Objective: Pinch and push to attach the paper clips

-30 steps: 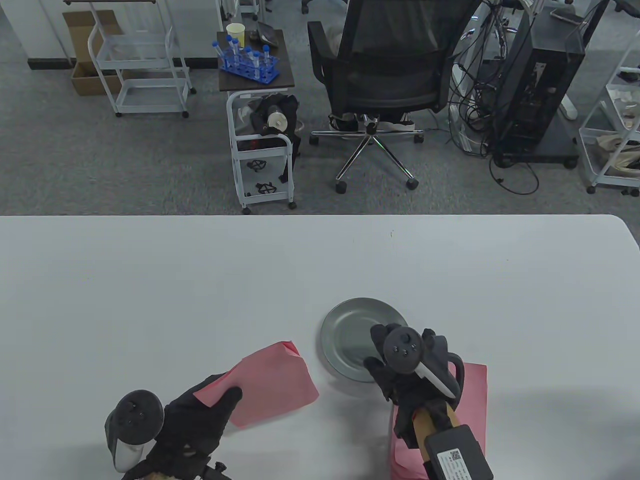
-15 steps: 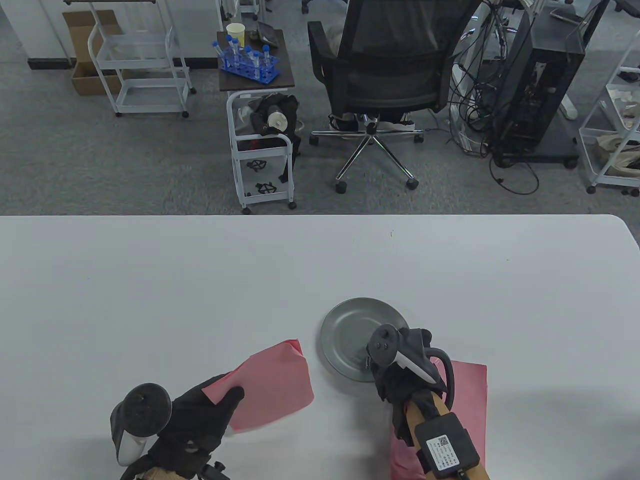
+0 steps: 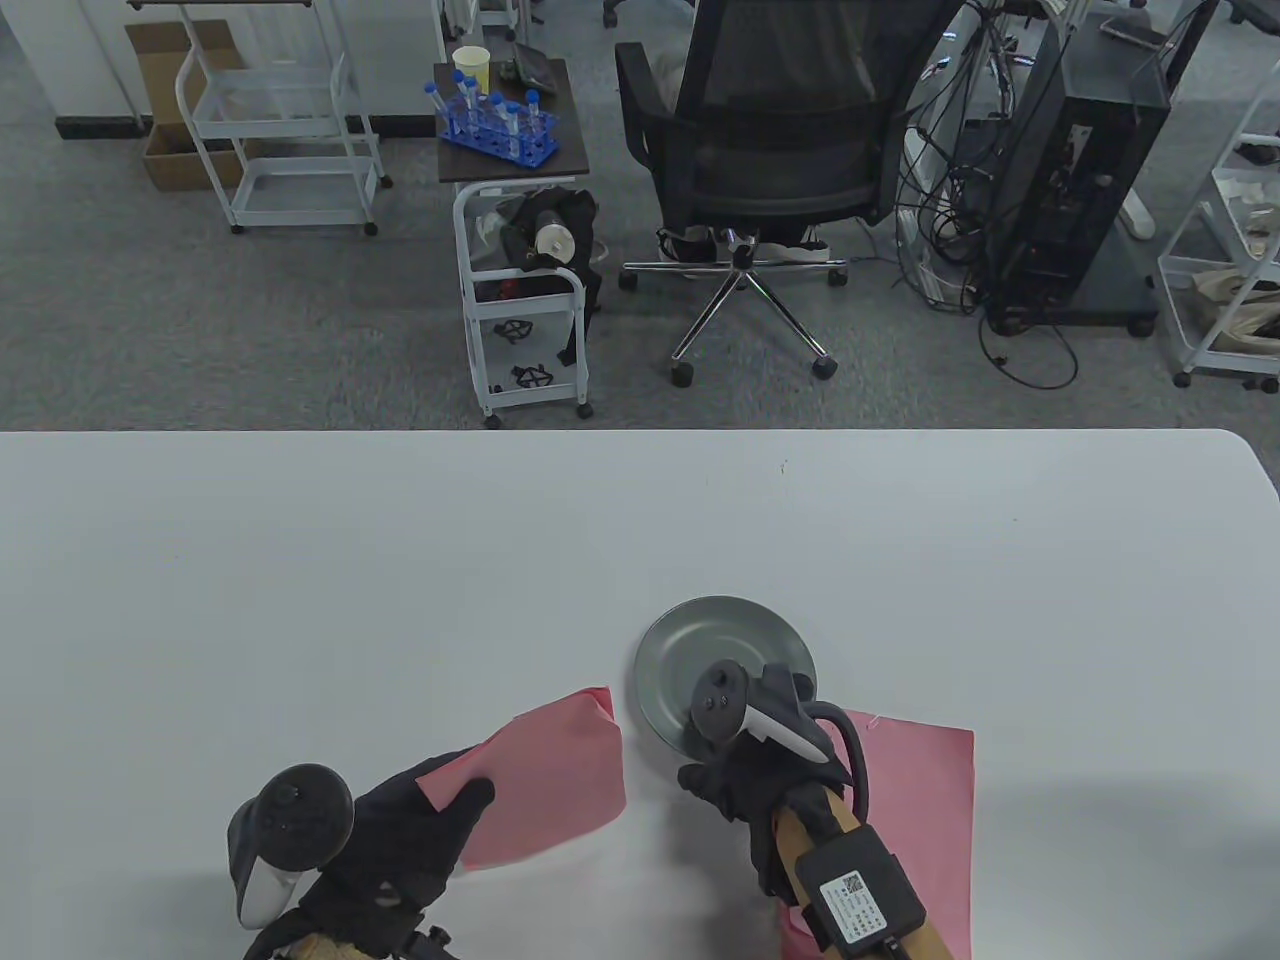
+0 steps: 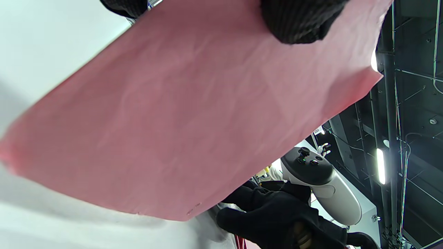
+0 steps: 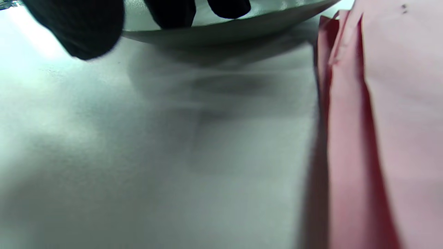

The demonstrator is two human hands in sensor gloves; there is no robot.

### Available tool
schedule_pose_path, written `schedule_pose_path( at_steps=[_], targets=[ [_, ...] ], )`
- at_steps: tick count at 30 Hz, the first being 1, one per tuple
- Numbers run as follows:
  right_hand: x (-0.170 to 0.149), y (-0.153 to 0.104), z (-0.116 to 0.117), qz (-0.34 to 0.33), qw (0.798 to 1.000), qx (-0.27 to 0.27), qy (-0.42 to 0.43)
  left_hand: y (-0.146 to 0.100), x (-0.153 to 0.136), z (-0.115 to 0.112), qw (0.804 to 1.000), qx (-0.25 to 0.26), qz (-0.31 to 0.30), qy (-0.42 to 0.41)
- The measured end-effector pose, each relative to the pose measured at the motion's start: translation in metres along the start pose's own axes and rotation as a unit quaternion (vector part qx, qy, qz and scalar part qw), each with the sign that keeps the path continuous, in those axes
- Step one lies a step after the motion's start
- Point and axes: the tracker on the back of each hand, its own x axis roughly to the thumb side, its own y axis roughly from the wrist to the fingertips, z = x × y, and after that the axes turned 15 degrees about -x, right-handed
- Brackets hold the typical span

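Left hand [image 3: 400,850] pinches the near-left corner of a pink paper sheet [image 3: 550,790] and holds it up off the bench [image 3: 400,560], probably to keep an edge free for a clip to slide on. Right hand [image 3: 745,775] reaches over the near rim of the grey plate [image 3: 700,640], fingers [image 5: 169,12] dipping into it, likely fishing for a paper clip; can't tell if it's clenched on anything, and no clip is visible. A pink paper stack [image 3: 920,800] lies near-right under that wrist.
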Motion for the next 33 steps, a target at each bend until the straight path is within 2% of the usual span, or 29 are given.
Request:
schedule_pose_path(
  at_steps=[3, 6, 11, 14, 16, 20, 24, 25, 27, 29, 31, 33],
  targets=[
    [0.002, -0.003, -0.003, 0.0, 1.0, -0.024, -0.01, 0.0, 0.0, 0.0, 1.0, -0.002, 0.0, 0.0],
    [0.009, -0.001, -0.001, 0.01, 0.994, -0.074, -0.085, 0.001, 0.001, -0.001, 1.0, -0.003, 0.002, 0.003],
    [0.026, 0.004, 0.004, 0.008, 0.99, -0.084, -0.11, 0.002, 0.0, -0.001, 1.0, -0.005, 0.005, 0.007],
    [0.034, -0.004, 0.004, -0.011, 0.982, -0.133, -0.137, 0.001, 0.0, -0.001, 1.0, -0.004, 0.007, 0.005],
    [0.038, -0.012, 0.004, -0.018, 0.968, -0.184, -0.171, 0.002, -0.001, -0.001, 1.0, -0.004, 0.008, 0.0],
    [0.04, -0.023, 0.004, -0.043, 0.954, -0.224, -0.192, 0.003, -0.005, 0.0, 1.0, -0.004, 0.017, -0.003],
    [0.032, -0.032, 0.002, -0.068, 0.958, -0.236, -0.147, 0.004, -0.011, 0.0, 0.999, -0.001, 0.029, -0.016],
    [0.031, -0.035, 0.003, -0.098, 0.958, -0.234, -0.136, 0.005, -0.012, 0.0, 0.999, 0.0, 0.032, -0.022],
    [0.031, -0.044, 0.005, -0.118, 0.944, -0.271, -0.145, 0.005, -0.015, 0.0, 0.999, 0.001, 0.036, -0.03],
    [0.03, -0.049, 0.004, -0.13, 0.938, -0.284, -0.153, 0.006, -0.017, 0.001, 0.999, 0.004, 0.04, -0.033],
    [0.028, -0.054, -0.005, -0.127, 0.94, -0.3, -0.106, 0.006, -0.018, 0.001, 0.998, 0.003, 0.044, -0.036],
    [0.022, -0.062, -0.027, -0.109, 0.939, -0.326, 0.017, 0.006, -0.018, 0.001, 0.998, 0.003, 0.046, -0.036]
  ],
)
